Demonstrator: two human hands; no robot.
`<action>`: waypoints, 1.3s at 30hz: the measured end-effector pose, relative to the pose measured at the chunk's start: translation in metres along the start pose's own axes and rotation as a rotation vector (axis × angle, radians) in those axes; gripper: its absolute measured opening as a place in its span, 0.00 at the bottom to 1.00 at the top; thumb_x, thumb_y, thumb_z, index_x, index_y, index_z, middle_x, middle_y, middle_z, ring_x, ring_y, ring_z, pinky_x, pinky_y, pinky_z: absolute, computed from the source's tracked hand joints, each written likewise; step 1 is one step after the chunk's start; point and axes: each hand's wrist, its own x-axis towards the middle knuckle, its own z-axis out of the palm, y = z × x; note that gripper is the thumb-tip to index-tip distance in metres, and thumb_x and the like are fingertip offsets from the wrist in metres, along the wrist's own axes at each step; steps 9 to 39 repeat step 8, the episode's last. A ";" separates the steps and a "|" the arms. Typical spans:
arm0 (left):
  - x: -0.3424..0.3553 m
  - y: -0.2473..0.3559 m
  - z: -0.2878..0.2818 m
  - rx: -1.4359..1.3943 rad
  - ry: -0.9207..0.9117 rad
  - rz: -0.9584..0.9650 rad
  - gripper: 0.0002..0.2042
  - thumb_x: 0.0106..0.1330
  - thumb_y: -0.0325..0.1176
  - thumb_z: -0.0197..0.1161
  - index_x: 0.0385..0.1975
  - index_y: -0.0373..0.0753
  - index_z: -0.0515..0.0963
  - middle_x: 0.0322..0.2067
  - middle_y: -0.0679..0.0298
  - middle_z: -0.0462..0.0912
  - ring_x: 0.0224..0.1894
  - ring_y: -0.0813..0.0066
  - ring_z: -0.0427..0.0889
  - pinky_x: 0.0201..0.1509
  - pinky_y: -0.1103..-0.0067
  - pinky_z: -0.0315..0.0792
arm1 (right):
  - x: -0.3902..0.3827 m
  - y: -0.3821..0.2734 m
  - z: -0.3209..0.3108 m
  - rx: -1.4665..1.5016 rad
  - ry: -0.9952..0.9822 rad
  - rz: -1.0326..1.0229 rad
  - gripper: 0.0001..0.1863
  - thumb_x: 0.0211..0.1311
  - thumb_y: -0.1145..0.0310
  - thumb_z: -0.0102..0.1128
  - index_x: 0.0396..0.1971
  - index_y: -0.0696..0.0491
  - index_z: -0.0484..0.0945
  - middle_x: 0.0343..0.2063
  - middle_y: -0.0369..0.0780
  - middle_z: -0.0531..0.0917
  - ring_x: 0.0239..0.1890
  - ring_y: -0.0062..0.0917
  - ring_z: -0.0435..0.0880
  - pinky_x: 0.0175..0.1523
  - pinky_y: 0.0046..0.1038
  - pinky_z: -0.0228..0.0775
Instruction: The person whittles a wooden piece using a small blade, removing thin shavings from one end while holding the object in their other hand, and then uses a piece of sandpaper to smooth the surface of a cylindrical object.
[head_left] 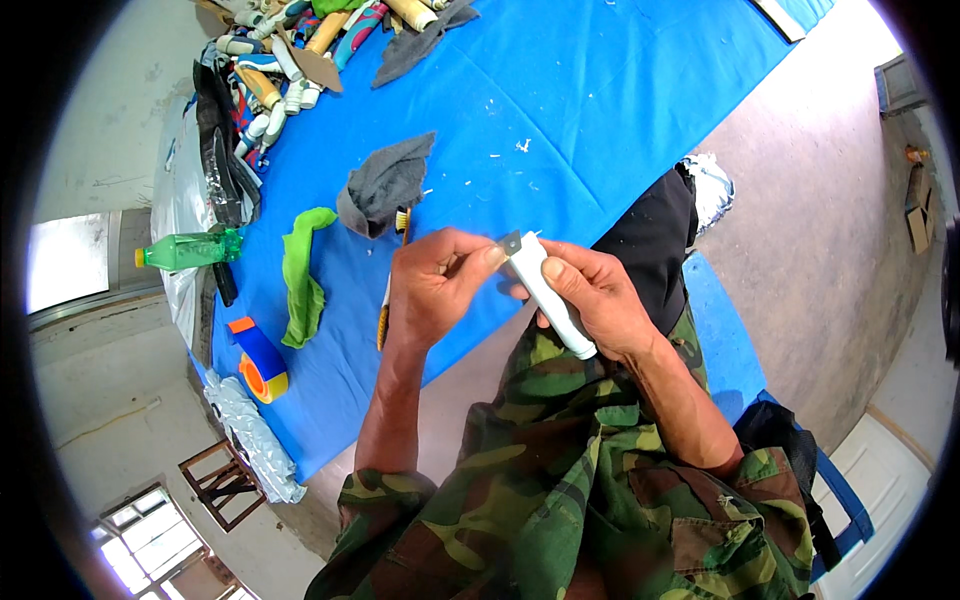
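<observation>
Between the thumb and fingers of my right hand (605, 300) is a long white tubular plastic piece (553, 305), tilted with its upper end toward the table. My left hand (435, 285) pinches a small flat metal blade (512, 243) against that upper end. Small pale shavings (523, 146) lie scattered on the blue cloth (560, 90) beyond my hands. Partly hidden behind my left hand is a brush (403, 222) with pale bristles. A grey rag (385, 185) lies just past it.
A bright green cloth (302, 280), a green plastic bottle (190, 250) and an orange, blue and yellow object (258, 365) lie to the left. White, tan and blue pieces (270, 95) are heaped at the far left. My camouflage-clad lap (560, 480) is below my hands.
</observation>
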 end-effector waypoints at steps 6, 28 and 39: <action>-0.007 -0.005 0.003 0.039 -0.009 0.029 0.03 0.66 0.26 0.71 0.32 0.34 0.85 0.23 0.70 0.83 0.25 0.90 0.74 0.26 0.86 0.65 | 0.000 0.001 -0.001 -0.003 -0.009 0.000 0.25 0.79 0.58 0.53 0.67 0.57 0.73 0.43 0.40 0.87 0.41 0.17 0.86 0.35 0.19 0.78; -0.008 -0.010 0.003 0.047 0.011 -0.011 0.04 0.65 0.29 0.73 0.32 0.36 0.85 0.22 0.69 0.84 0.25 0.89 0.76 0.26 0.85 0.67 | 0.001 0.001 -0.001 -0.020 -0.003 -0.013 0.26 0.79 0.57 0.53 0.67 0.57 0.73 0.42 0.40 0.88 0.40 0.17 0.86 0.35 0.19 0.78; -0.008 -0.010 0.003 0.047 0.011 -0.011 0.04 0.65 0.29 0.73 0.32 0.36 0.85 0.22 0.69 0.84 0.25 0.89 0.76 0.26 0.85 0.67 | 0.001 0.001 -0.001 -0.020 -0.003 -0.013 0.26 0.79 0.57 0.53 0.67 0.57 0.73 0.42 0.40 0.88 0.40 0.17 0.86 0.35 0.19 0.78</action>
